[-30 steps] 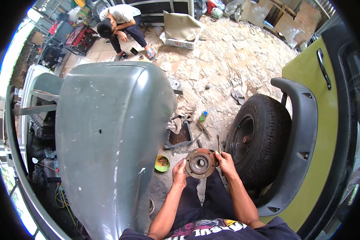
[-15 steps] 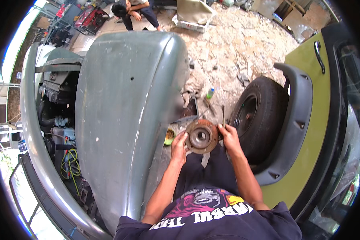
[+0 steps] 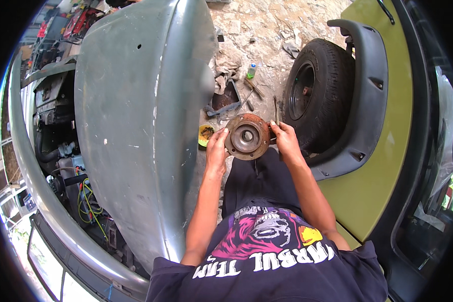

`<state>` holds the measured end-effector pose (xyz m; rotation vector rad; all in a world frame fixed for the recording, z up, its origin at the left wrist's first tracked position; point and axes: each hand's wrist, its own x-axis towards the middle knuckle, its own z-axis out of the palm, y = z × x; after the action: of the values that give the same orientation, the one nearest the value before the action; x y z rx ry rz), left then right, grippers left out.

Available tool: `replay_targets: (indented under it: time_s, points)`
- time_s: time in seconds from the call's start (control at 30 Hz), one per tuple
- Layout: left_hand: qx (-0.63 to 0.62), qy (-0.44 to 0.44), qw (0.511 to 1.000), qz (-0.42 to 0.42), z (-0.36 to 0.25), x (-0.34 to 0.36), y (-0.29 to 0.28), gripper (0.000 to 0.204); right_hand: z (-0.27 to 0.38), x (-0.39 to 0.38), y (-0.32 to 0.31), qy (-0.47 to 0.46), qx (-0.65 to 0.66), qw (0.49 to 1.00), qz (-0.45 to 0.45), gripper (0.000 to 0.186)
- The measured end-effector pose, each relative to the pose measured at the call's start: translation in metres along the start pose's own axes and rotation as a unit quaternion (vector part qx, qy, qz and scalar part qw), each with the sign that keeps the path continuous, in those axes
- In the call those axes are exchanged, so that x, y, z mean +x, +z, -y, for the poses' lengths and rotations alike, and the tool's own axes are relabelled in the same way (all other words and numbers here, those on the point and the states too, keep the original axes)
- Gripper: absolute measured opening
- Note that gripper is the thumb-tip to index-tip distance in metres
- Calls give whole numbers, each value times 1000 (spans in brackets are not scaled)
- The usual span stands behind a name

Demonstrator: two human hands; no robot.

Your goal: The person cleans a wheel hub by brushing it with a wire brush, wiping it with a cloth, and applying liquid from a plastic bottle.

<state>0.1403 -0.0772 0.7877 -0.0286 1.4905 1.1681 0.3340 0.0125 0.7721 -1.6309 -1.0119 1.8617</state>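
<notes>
A round, rusty wheel hub with a stepped centre bore and bolt holes round its flange is held in front of my dark trousers. My left hand grips its left edge, thumb on the face. On the opposite edge, my right hand is closed with its thumb near the rim. A thin metal rod-like tool also stands upright in that right hand; its kind cannot be made out. Fingers under the hub are hidden. Just left of my left hand is a yellow-green bowl with brownish contents.
A grey-green vehicle hood fills the left, beside an exposed engine bay. On the right stand a tyre, a black fender flare and a green body panel. Ahead lie a dark tray, a hammer, a bottle and rags.
The view has tipped downward, so the person at the top is out of sight and more of my shirt shows. Both hands keep hold of the hub, which now appears higher in the picture.
</notes>
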Motion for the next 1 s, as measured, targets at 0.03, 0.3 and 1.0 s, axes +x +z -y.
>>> replay_targets:
  time_s: [0.03,0.3,1.0]
  points:
    - [9,-1,1000,-5,6,-1,1,52,-11,3,-3,5,-14,1000,-8,36]
    - [15,-56,998,-29,80,-21,-7,46,-87,-17,-29,46,-86,995,-32,36]
    - [52,-89,995,17,167,-48,-33,35,-177,-101,-64,63,-19,994,-91,38]
